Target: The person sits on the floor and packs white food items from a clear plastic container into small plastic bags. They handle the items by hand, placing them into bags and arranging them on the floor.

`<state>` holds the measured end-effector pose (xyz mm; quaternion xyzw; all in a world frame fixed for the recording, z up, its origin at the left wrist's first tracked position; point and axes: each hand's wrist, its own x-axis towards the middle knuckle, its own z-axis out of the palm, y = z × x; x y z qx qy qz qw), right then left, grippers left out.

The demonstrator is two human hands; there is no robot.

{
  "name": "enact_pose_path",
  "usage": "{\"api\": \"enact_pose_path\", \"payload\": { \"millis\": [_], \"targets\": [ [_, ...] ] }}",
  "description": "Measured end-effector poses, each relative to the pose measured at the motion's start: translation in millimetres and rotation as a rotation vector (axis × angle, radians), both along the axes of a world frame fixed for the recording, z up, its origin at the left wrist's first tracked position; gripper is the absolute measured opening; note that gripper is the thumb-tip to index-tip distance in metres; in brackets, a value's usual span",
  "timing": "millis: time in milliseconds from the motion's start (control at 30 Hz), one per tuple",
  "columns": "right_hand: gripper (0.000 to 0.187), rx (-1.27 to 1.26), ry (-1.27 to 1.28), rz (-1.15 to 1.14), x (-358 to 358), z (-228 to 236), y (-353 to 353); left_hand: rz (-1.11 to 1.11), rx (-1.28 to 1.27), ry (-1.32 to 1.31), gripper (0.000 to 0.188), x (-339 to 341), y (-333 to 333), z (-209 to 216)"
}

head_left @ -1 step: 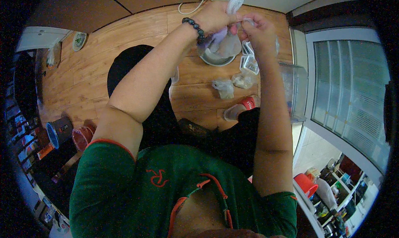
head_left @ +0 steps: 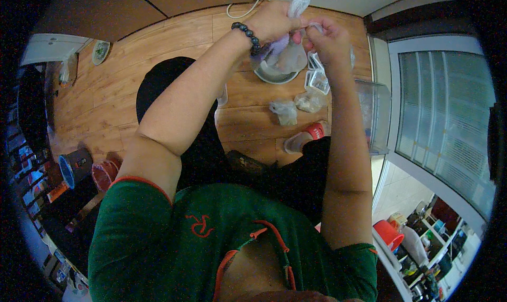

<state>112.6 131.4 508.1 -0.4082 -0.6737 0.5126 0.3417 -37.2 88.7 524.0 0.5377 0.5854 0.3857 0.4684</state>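
My left hand [head_left: 274, 23], with a dark bead bracelet at the wrist, is closed around the gathered neck of a plastic bag [head_left: 299, 5]; a whitish twist of it sticks up above the fist. The fingers of my right hand [head_left: 331, 38] pinch a thin piece of the same clear plastic beside it. Below the hands, purple and see-through parts of the bag hang over a round metal basin [head_left: 278, 81]. Whatever lies inside the bag and basin is mostly hidden by my hands and the plastic.
Right of the basin lie white-rimmed trays [head_left: 318, 81]. Two small plastic bags, one whitish [head_left: 285, 112] and one with pale contents [head_left: 310, 101], rest on the wooden floor. A clear bin [head_left: 376, 114] stands by the sliding door. Buckets [head_left: 74, 169] sit at the left.
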Motion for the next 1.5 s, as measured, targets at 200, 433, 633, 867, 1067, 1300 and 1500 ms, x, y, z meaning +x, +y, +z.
{"api": "enact_pose_path", "payload": {
  "millis": [200, 433, 633, 867, 1067, 1300, 1500],
  "targets": [
    [0.017, -0.074, -0.077, 0.054, 8.3, -4.1, 4.6, 0.01, -0.028, -0.034, 0.017, -5.2, 4.0, -8.9],
    [0.016, -0.545, 0.337, 0.189, 19.4, 15.7, 9.4, 0.04, -0.014, -0.137, 0.018, -7.9, 5.2, -11.8],
    [0.018, -0.674, 0.464, 0.317, 16.3, 7.2, 12.5, 0.058, -0.043, -0.082, 0.02, -5.7, 1.5, -3.8],
    [0.019, -0.367, 0.321, 0.151, 6.0, 0.4, 3.1, 0.029, -0.053, -0.234, 0.025, 2.2, -8.3, 8.2],
    [0.017, -0.482, 0.343, 0.173, 15.0, 4.5, 8.4, 0.012, -0.046, -0.148, 0.017, -3.2, -1.5, -3.4],
    [0.021, -0.479, 0.41, 0.176, 20.5, 14.6, 9.9, 0.015, 0.043, -0.179, 0.023, -6.5, -0.1, -5.9],
    [0.015, -0.318, 0.233, 0.121, 5.2, 17.7, -5.0, -0.013, 0.088, -0.113, 0.024, -2.7, -2.3, -5.2]
  ]
}}
